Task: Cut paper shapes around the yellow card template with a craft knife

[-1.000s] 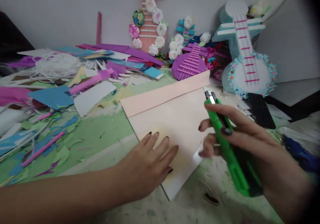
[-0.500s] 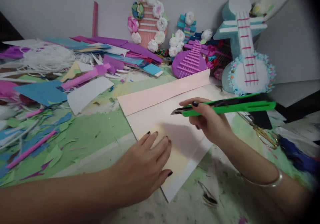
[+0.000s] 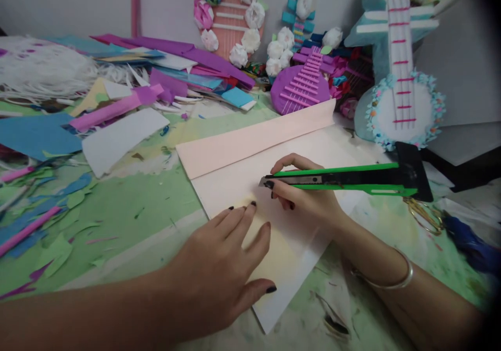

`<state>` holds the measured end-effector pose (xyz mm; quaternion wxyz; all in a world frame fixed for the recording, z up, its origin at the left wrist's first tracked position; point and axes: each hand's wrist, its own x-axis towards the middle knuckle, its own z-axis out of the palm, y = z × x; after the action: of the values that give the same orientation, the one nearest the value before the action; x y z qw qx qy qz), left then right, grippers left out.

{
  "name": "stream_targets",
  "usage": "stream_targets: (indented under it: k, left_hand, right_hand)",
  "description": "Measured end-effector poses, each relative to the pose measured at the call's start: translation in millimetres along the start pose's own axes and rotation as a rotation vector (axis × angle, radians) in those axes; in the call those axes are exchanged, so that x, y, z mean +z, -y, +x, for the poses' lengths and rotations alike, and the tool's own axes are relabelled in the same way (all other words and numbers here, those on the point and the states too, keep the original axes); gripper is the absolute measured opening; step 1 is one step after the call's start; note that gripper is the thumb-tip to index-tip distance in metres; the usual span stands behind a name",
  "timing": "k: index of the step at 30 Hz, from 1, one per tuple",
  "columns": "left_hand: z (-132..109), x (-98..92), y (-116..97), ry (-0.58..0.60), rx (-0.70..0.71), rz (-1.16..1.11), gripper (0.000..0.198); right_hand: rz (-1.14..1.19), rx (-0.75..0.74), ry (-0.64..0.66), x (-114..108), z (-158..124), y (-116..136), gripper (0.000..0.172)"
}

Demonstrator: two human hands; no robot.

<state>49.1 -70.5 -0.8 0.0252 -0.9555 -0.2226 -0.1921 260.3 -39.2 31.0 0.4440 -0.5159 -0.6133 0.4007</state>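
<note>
A pale pink foam sheet (image 3: 297, 147) lies on the green worktable, its far edge folded up into a flap (image 3: 250, 139). My left hand (image 3: 223, 267) lies flat on the sheet's near corner, fingers spread and pressing down. My right hand (image 3: 303, 197) grips a green and black utility knife (image 3: 352, 177) near its blade end. The knife lies almost level, handle to the right, blade tip pointing left just above the sheet and close to my left fingertips. A thin bangle sits on my right wrist.
Scraps of blue, purple, pink and white foam (image 3: 117, 105) litter the table's left and back. Decorated craft guitars stand along the wall: peach (image 3: 235, 16), purple (image 3: 303, 82), teal (image 3: 399, 79). Gold scissors (image 3: 422, 215) and a dark phone (image 3: 413, 165) lie at right.
My right hand turned the knife from upright to level with the blade pointing left, then lowered it toward the sheet near my left fingers. The left hand stayed pressed on the sheet.
</note>
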Motion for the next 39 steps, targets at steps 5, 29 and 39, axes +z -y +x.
stream_targets:
  k: [5, 29, 39]
  left_hand:
    - [3.2, -1.2, 2.0, 0.036, -0.028, -0.051, 0.052]
    - [0.3, 2.7, 2.9, -0.001, -0.075, -0.063, 0.07]
    - [2.1, 0.4, 2.9, -0.008, -0.083, -0.096, 0.067]
  right_hand:
    - [-0.2, -0.096, 0.004, 4.1, 3.0, -1.3, 0.005]
    - [-0.315, -0.049, -0.044, 11.0, -0.9, -8.3, 0.007]
    - [-0.411, -0.066, -0.043, 12.6, -2.4, -8.0, 0.006]
